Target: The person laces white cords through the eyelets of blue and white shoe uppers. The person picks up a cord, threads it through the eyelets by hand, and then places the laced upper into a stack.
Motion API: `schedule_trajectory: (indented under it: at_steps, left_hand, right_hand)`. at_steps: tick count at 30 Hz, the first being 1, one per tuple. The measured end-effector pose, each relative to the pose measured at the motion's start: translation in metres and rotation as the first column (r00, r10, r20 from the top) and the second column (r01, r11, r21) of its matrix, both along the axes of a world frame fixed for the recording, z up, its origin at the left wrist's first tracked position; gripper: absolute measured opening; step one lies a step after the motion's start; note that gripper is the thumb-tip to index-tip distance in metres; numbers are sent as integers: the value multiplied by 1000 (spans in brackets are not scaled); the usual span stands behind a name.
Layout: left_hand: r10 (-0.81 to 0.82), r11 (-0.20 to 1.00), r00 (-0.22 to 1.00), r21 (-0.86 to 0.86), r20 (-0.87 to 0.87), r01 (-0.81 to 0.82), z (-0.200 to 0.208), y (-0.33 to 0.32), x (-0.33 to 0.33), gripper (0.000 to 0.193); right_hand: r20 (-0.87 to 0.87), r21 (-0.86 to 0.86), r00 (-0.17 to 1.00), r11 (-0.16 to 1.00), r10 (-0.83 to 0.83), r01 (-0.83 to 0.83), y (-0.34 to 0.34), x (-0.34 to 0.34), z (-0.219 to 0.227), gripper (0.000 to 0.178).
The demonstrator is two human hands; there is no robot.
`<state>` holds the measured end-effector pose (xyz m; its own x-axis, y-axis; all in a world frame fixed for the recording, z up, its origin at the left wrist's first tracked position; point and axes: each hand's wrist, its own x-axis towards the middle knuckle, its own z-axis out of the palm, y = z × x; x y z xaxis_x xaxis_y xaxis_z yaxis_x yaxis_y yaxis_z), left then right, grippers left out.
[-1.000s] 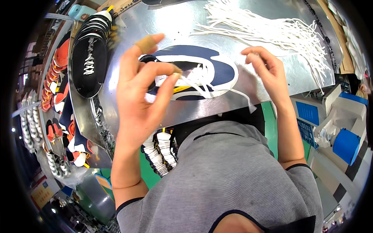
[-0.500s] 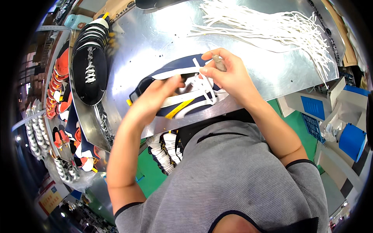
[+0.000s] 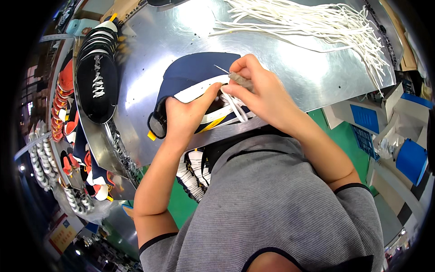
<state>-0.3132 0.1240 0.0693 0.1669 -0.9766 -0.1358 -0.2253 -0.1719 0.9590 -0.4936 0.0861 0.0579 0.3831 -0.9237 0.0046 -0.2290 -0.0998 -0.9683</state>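
Note:
A navy shoe upper (image 3: 195, 68) with white and yellow trim lies on its side at the near edge of the metal table. My left hand (image 3: 186, 115) grips it by the white eyelet strip, thumb on top and the other fingers hidden underneath. In my right hand (image 3: 267, 93) is an awl-like tool (image 3: 241, 81) with a wrapped tan handle; its thin metal point aims up and left, clear of the upper. The right thumb and fingertips are closed near a white shoelace (image 3: 234, 108), which hangs in loops over the upper's opening.
A bundle of loose white laces (image 3: 308, 29) spreads across the table's far right. At the left stands a row of nested black uppers, the front one laced (image 3: 96, 86). Orange and white uppers (image 3: 63, 99) hang beyond. More uppers (image 3: 194, 172) are stacked below the table edge.
The upper has tipped so more of its navy side shows. My left hand has closed onto the eyelet strip, and the tool's point has swung left. The lace end no longer sticks up.

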Motion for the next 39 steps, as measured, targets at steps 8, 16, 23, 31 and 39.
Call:
schedule_trajectory:
  at_steps: [8, 16, 23, 31, 39]
  left_hand:
    - [-26, 1000, 998, -4, 63, 27, 5, 1, -4, 18]
    - [-119, 991, 992, 63, 40, 116, 5, 11, -6, 10]
    - [-97, 963, 982, 233, -162, 133, 5, 10, 6, 22]
    - [-7, 958, 990, 282, -141, 47, 13, -3, 0, 39]
    - [-101, 874, 855, 365, -510, 321, 35, 2, 26, 29]
  right_hand:
    - [-133, -43, 988, 995, 83, -89, -5, -17, 8, 15]
    - [-382, -227, 912, 941, 153, -253, -15, 1, 6, 13]
    - [-549, -116, 794, 918, 259, -380, -34, -14, 35, 14]
    - [-17, -162, 1000, 987, -17, 14, -21, 0, -18, 18]
    - [-337, -381, 919, 922, -204, 65, -15, 15, -26, 17]
